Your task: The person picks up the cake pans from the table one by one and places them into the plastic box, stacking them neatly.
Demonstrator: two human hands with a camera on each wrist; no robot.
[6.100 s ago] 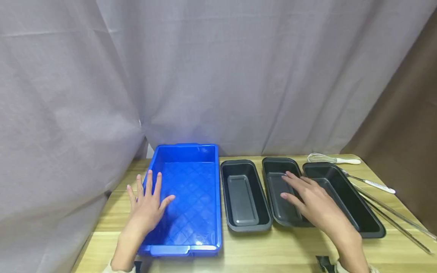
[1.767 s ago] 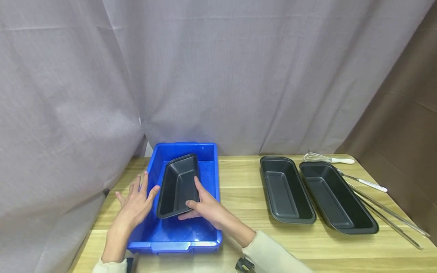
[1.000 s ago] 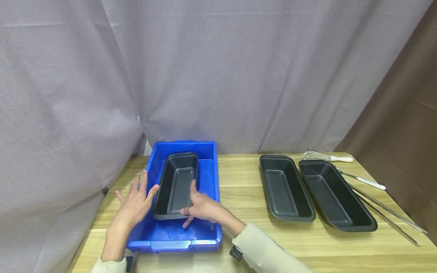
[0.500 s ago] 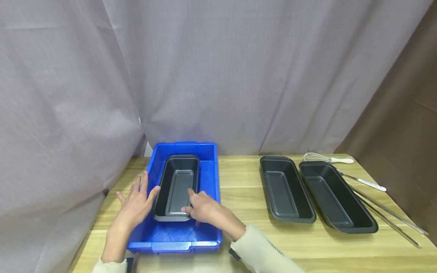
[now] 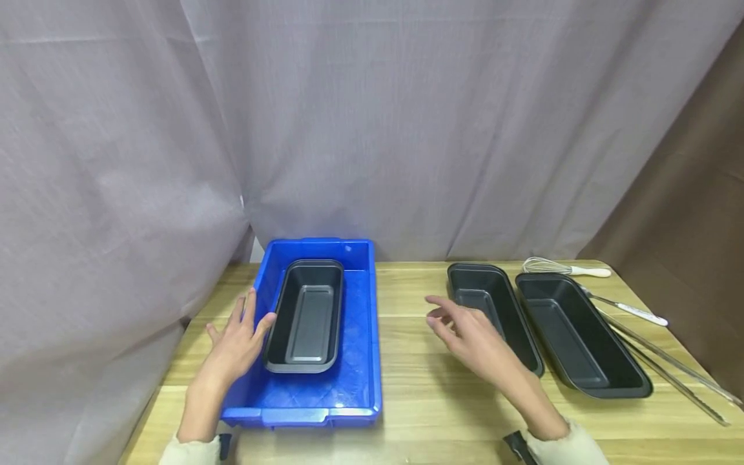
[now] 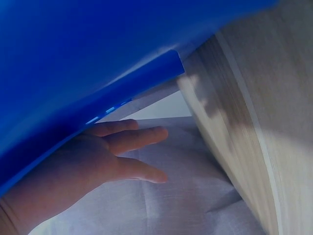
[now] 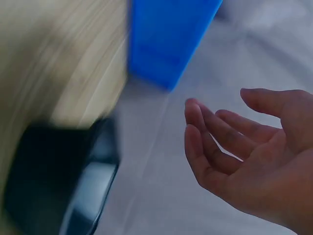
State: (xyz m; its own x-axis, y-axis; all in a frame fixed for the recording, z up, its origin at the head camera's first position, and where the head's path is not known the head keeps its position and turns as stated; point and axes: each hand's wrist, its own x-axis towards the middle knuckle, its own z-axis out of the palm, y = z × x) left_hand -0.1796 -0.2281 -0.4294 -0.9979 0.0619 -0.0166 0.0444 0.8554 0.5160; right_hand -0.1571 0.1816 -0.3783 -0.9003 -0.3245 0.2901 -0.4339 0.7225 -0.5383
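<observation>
A black loaf pan lies inside the blue plastic bin, nearer its left wall. My left hand rests with spread fingers at the bin's left rim; the left wrist view shows those fingers along the outside of the blue wall. My right hand is over the table, its fingers loosely bent and holding nothing. It overlaps the left edge of a second loaf pan in the head view. To the right of that stands a third loaf pan. In the right wrist view the palm and loose fingers show.
A balloon whisk lies at the back right. Beside the third pan are a utensil with a white patterned handle and long metal tongs. Grey curtain hangs behind the wooden table.
The first loaf pan went from the table into the blue bin, carried by my right hand. That hand has let go and moved right, toward the second pan. My left hand stays at the rim.
</observation>
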